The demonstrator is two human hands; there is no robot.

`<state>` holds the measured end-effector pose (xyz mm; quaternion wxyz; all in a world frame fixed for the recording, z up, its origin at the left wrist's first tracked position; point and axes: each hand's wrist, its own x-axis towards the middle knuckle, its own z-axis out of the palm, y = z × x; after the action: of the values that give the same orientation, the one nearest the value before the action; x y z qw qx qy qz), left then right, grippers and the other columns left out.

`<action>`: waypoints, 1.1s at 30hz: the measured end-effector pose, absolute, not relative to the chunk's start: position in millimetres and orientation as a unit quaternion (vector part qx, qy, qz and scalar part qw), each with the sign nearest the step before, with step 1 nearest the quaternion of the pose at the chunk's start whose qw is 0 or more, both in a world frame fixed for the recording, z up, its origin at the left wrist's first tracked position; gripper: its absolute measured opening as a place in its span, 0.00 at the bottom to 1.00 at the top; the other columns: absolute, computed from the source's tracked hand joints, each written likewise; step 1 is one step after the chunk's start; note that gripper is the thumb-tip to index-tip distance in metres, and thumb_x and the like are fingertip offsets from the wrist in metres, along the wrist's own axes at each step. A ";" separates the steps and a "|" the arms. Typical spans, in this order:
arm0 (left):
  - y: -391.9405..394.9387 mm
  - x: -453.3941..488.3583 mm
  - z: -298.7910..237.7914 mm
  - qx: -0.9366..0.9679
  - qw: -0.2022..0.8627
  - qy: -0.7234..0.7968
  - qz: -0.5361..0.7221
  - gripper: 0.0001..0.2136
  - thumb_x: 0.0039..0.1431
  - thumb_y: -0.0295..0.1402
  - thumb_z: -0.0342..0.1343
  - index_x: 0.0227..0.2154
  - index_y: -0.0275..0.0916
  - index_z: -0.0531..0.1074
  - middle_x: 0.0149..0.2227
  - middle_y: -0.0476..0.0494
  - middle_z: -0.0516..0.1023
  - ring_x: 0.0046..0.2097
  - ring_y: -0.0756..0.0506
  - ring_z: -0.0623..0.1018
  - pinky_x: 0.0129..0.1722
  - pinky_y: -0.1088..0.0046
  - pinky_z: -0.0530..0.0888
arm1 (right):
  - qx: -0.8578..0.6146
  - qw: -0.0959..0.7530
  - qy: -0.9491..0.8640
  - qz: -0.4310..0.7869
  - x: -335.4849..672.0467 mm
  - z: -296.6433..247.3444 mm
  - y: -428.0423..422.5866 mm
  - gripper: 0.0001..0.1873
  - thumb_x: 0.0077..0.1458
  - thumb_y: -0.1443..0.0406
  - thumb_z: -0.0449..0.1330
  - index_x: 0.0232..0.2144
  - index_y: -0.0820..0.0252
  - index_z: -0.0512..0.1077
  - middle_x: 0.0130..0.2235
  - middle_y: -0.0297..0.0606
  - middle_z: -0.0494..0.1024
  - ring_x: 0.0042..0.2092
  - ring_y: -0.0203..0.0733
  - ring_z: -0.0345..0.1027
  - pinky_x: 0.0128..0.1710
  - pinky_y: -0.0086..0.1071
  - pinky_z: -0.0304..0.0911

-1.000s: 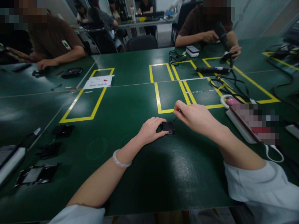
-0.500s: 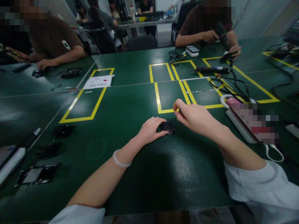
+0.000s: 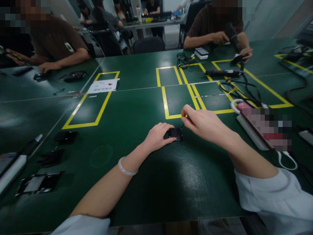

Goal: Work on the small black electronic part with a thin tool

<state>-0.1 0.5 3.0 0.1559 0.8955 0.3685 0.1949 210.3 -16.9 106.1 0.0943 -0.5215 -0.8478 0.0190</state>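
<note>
The small black part lies on the bench in front of the person. I judge it light, stiff and fairly slippery; hold it by opposite edges. The left hand has its grip closed on the part's left end, thumb at the near edge, forearm slanting in from the lower left. The right hand, fingers curled, pinches a slim dark tool, angled down to the far right corner; contact is too small to confirm.
</note>
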 end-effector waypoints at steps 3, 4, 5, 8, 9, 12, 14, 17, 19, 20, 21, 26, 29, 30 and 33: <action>0.7 -0.1 2.7 0.896 0.155 0.368 0.194 0.18 0.62 0.47 0.53 0.47 0.39 0.67 0.45 0.41 0.74 0.46 0.41 0.73 0.46 0.63 0.70 | -0.526 0.078 -0.847 0.004 210.6 105.4 -16.3 0.13 0.65 0.59 0.44 0.41 0.59 0.64 0.29 0.36 0.77 0.28 0.41 0.69 0.25 0.31 0.45; 0.7 0.0 2.7 0.895 0.155 0.369 0.195 0.18 0.61 0.47 0.53 0.47 0.40 0.67 0.45 0.41 0.74 0.46 0.41 0.73 0.46 0.63 0.70 | -0.528 0.074 -0.846 0.005 210.7 105.4 -16.2 0.13 0.64 0.60 0.44 0.42 0.59 0.64 0.29 0.36 0.77 0.28 0.41 0.68 0.25 0.31 0.44; 0.7 0.1 2.6 0.895 0.155 0.369 0.197 0.18 0.61 0.47 0.53 0.47 0.40 0.68 0.45 0.41 0.74 0.46 0.41 0.73 0.46 0.63 0.70 | -0.529 0.074 -0.845 0.010 210.8 105.4 -16.3 0.12 0.64 0.61 0.44 0.43 0.59 0.64 0.29 0.36 0.77 0.28 0.41 0.68 0.25 0.31 0.44; 0.5 0.2 2.8 0.893 0.157 0.370 0.200 0.18 0.61 0.47 0.53 0.47 0.40 0.68 0.45 0.42 0.74 0.45 0.41 0.73 0.45 0.63 0.70 | -0.525 0.090 -0.846 0.026 211.2 105.4 -16.4 0.12 0.63 0.62 0.45 0.45 0.59 0.62 0.31 0.36 0.77 0.28 0.40 0.68 0.25 0.31 0.45; 0.4 0.2 2.9 0.893 0.159 0.369 0.201 0.18 0.61 0.47 0.53 0.47 0.40 0.68 0.45 0.42 0.74 0.45 0.41 0.73 0.45 0.63 0.70 | -0.523 0.096 -0.846 0.028 211.3 105.3 -16.3 0.11 0.63 0.62 0.45 0.45 0.59 0.62 0.31 0.35 0.77 0.28 0.40 0.68 0.25 0.31 0.45; 0.5 0.2 3.1 0.894 0.161 0.367 0.200 0.18 0.61 0.47 0.53 0.47 0.39 0.68 0.45 0.41 0.74 0.45 0.41 0.73 0.45 0.63 0.70 | -0.526 0.091 -0.845 0.020 211.5 104.5 -15.3 0.11 0.64 0.60 0.46 0.42 0.58 0.64 0.31 0.36 0.77 0.29 0.40 0.69 0.25 0.31 0.45; 0.9 0.4 3.2 0.894 0.159 0.368 0.200 0.19 0.61 0.47 0.54 0.47 0.39 0.68 0.45 0.41 0.74 0.45 0.41 0.73 0.46 0.62 0.70 | -0.530 0.077 -0.844 0.010 211.5 104.1 -14.6 0.12 0.64 0.58 0.45 0.41 0.58 0.64 0.30 0.37 0.77 0.29 0.41 0.69 0.26 0.31 0.44; 1.2 0.4 3.5 0.895 0.158 0.367 0.198 0.19 0.61 0.47 0.54 0.47 0.40 0.68 0.45 0.41 0.74 0.45 0.41 0.73 0.45 0.62 0.70 | -0.533 0.078 -0.842 0.011 212.3 103.7 -14.4 0.12 0.64 0.60 0.45 0.42 0.58 0.64 0.30 0.36 0.77 0.29 0.40 0.68 0.25 0.31 0.44; 1.2 0.2 3.7 0.895 0.160 0.366 0.199 0.18 0.61 0.47 0.54 0.47 0.40 0.67 0.45 0.41 0.75 0.45 0.41 0.73 0.45 0.62 0.70 | -0.529 0.091 -0.844 0.012 213.2 103.3 -14.8 0.11 0.63 0.62 0.45 0.44 0.59 0.63 0.31 0.36 0.77 0.29 0.40 0.68 0.25 0.31 0.45; 1.0 0.1 3.7 0.894 0.161 0.367 0.199 0.18 0.61 0.47 0.54 0.47 0.40 0.67 0.45 0.41 0.75 0.45 0.41 0.73 0.45 0.62 0.70 | -0.526 0.098 -0.845 0.010 213.7 103.2 -15.0 0.11 0.63 0.62 0.46 0.44 0.59 0.63 0.32 0.36 0.77 0.29 0.40 0.68 0.25 0.30 0.45; 0.9 0.0 3.7 0.894 0.161 0.367 0.199 0.18 0.61 0.47 0.54 0.47 0.40 0.67 0.45 0.41 0.75 0.45 0.41 0.73 0.45 0.62 0.70 | -0.524 0.102 -0.846 0.007 214.0 103.1 -15.2 0.11 0.62 0.62 0.47 0.44 0.59 0.63 0.32 0.36 0.77 0.29 0.40 0.68 0.25 0.30 0.45; 0.2 -0.2 3.2 0.893 0.162 0.369 0.200 0.19 0.61 0.47 0.53 0.47 0.39 0.67 0.45 0.41 0.74 0.46 0.41 0.73 0.46 0.62 0.70 | -0.533 0.090 -0.841 -0.006 212.7 104.5 -15.3 0.13 0.64 0.58 0.46 0.41 0.58 0.65 0.31 0.36 0.78 0.29 0.40 0.69 0.25 0.31 0.44; 0.3 -0.1 2.7 0.893 0.163 0.369 0.200 0.19 0.61 0.47 0.54 0.48 0.39 0.67 0.45 0.41 0.74 0.46 0.41 0.73 0.46 0.62 0.70 | -0.545 0.064 -0.836 -0.026 211.5 105.6 -15.1 0.15 0.65 0.57 0.44 0.40 0.58 0.66 0.29 0.37 0.77 0.28 0.41 0.69 0.25 0.31 0.43; 0.4 0.0 2.6 0.893 0.163 0.369 0.200 0.18 0.61 0.47 0.54 0.47 0.40 0.67 0.45 0.41 0.74 0.46 0.41 0.73 0.46 0.62 0.70 | -0.547 0.061 -0.834 -0.028 211.4 105.8 -15.2 0.15 0.65 0.58 0.44 0.41 0.58 0.66 0.29 0.37 0.77 0.28 0.41 0.69 0.25 0.31 0.42; 0.7 0.0 2.4 0.892 0.163 0.370 0.200 0.18 0.61 0.47 0.54 0.47 0.40 0.68 0.45 0.42 0.74 0.46 0.41 0.72 0.46 0.62 0.70 | -0.543 0.077 -0.836 -0.013 211.7 106.1 -15.7 0.13 0.64 0.61 0.43 0.43 0.59 0.64 0.30 0.37 0.78 0.28 0.41 0.69 0.24 0.31 0.43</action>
<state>0.0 0.7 2.4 0.1632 0.8922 0.3704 0.2003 211.7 -15.7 106.1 0.0773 -0.5428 -0.8362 -0.0129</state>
